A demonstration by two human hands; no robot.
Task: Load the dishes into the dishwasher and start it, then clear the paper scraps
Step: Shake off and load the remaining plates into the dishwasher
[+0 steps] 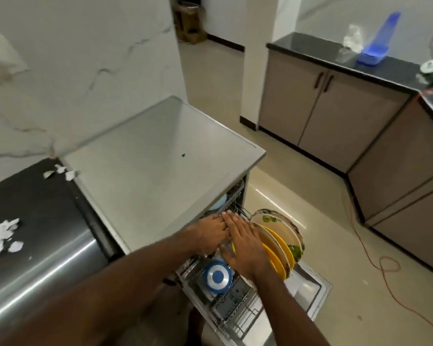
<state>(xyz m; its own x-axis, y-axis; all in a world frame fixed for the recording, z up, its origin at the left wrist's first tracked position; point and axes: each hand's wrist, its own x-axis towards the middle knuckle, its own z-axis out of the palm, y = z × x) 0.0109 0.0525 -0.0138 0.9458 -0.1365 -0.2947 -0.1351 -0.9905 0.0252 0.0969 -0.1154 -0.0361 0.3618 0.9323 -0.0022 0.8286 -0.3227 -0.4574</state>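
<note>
Two hands meet over the pulled-out dishwasher rack [235, 313], just past a blue-and-white dish [218, 275]. The right hand [245, 245] lies flat, fingers straight, beside the upright plates [283, 240]. The left hand [208, 232] sits partly beneath it, so its grip cannot be told. Paper scraps [0, 236] litter the dark table [35, 201] to the left.

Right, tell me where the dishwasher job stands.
Done: plates and a blue-and-white dish sit in the pulled-out lower rack. In hand: left hand and right hand reach in beside the plates. Left: push rack in, shut door, start it, clear paper scraps off the dark counter.
</note>
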